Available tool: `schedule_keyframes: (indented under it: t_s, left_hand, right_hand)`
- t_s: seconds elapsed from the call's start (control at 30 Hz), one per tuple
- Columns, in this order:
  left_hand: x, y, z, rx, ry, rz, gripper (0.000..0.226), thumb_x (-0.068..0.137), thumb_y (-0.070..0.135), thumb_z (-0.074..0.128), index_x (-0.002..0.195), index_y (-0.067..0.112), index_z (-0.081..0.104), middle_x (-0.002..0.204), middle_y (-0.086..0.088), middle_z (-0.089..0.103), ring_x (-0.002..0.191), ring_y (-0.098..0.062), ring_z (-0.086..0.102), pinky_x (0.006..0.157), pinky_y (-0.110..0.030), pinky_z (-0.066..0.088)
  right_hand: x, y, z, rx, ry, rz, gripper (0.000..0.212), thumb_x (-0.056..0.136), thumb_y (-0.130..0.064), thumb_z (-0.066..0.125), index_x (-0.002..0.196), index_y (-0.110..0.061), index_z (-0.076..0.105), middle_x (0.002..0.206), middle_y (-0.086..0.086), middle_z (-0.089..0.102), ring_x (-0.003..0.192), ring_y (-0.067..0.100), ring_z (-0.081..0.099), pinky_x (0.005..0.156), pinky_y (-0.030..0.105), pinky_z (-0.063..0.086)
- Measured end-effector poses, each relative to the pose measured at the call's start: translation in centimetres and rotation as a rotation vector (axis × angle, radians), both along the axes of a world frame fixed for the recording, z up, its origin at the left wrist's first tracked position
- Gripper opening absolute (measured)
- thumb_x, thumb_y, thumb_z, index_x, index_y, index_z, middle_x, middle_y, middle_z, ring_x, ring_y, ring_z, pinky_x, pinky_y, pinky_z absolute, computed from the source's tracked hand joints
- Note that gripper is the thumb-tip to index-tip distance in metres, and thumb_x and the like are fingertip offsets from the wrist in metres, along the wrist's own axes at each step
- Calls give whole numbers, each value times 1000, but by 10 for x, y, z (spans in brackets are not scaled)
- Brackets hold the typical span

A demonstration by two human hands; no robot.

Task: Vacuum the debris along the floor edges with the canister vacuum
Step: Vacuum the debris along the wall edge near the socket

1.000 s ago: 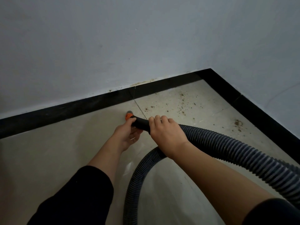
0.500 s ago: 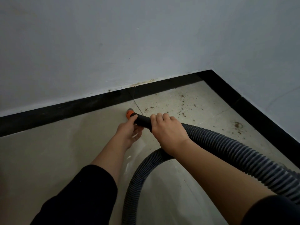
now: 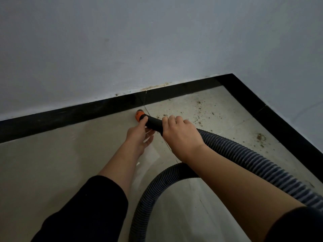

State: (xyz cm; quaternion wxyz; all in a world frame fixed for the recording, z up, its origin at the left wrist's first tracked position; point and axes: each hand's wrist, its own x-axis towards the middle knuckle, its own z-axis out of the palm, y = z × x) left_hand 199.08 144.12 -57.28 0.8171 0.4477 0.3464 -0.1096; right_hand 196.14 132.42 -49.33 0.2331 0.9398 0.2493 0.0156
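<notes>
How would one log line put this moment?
left hand and right hand hold nozzle | orange tip near baseboard | debris lies right of tip | hose loops back

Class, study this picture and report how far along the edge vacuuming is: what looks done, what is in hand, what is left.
Done: the floor along the skirting left of the nozzle looks clean. In hand: left hand and right hand grip the nozzle, its orange tip near the skirting. Left: brown debris lies scattered toward the corner, plus a patch further right.
</notes>
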Motion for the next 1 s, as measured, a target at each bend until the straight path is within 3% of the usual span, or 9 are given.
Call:
schedule_keyframes:
  t_s: [0.37,0.67,0.8,1.0]
  left_hand:
    - [11,-4,-7,-29,-8,50,40,94,33,62,125,8,57,104,-10,70,96,-17,67,69,-27,50]
    - [-3,-8,-1,-38,7,29,30,93,31,64,112,8,60,101,-10,70,93,-17,67,66,-27,49]
    - [-15,-4,2,-47,10,-70,23,94,31,63,100,9,61,100,-10,69,89,-16,65,67,-26,49]
    - [-23,12,6,-1,46,-305,34,94,35,61,114,7,60,99,-9,72,81,-14,65,67,-28,47]
  right_hand:
    - [8,-2,1,0,12,14,40,94,-11,53,130,0,39,115,14,54,100,25,55,81,33,47]
    - [-5,-9,12,-7,16,41,39,93,-9,51,129,0,39,114,14,53,99,25,54,79,32,45]
    - [-19,-13,16,4,39,45,37,93,-8,50,127,0,40,112,14,53,98,26,54,78,33,45]
    - [-35,-17,20,-25,40,65,32,95,-7,47,125,2,41,109,14,53,95,27,53,76,33,44]
